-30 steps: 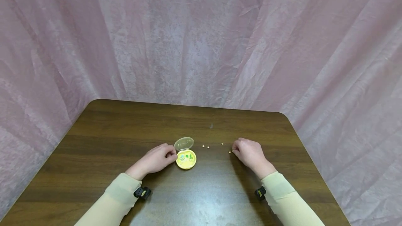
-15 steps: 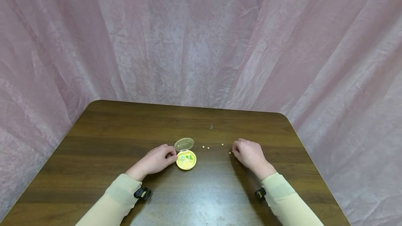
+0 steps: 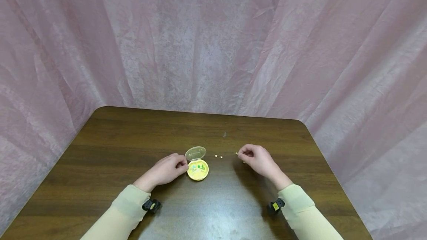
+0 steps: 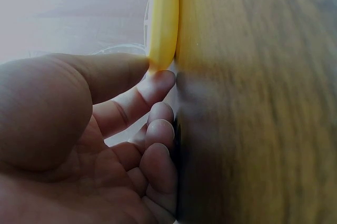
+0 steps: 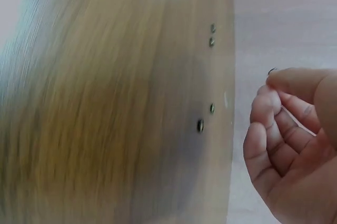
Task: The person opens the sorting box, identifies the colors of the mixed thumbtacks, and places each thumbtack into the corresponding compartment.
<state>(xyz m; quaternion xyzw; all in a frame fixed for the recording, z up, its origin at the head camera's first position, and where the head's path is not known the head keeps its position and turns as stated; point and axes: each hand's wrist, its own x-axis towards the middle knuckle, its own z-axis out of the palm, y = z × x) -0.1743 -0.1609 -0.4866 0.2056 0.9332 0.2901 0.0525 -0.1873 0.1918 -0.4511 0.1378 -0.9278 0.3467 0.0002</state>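
A small round yellow pill case (image 3: 198, 176) lies on the table with its clear lid (image 3: 195, 153) hinged up; green and pale-blue patches show inside. My left hand (image 3: 169, 168) pinches the case's left rim between thumb and index finger, as the yellow side wall (image 4: 164, 21) in the left wrist view shows. Raised off the table, my right hand (image 3: 259, 159) pinches a tiny dark-edged piece (image 5: 271, 70) at its fingertips, mostly hidden by the thumb. Below it are small round gold-coloured pieces, one nearer (image 5: 200, 125) and one farther (image 5: 212, 108).
Two more small gold pieces, a left one (image 3: 216, 156) and a right one (image 3: 221, 157), lie between the case and my right hand. The brown wooden table (image 3: 133, 129) ends at a pink curtain (image 3: 213, 47). A black wrist camera (image 3: 151, 205) sits on each forearm.
My right hand has lifted from the table and shifted left toward the case, with a tiny piece in its fingertips. My left hand and the case have stayed put.
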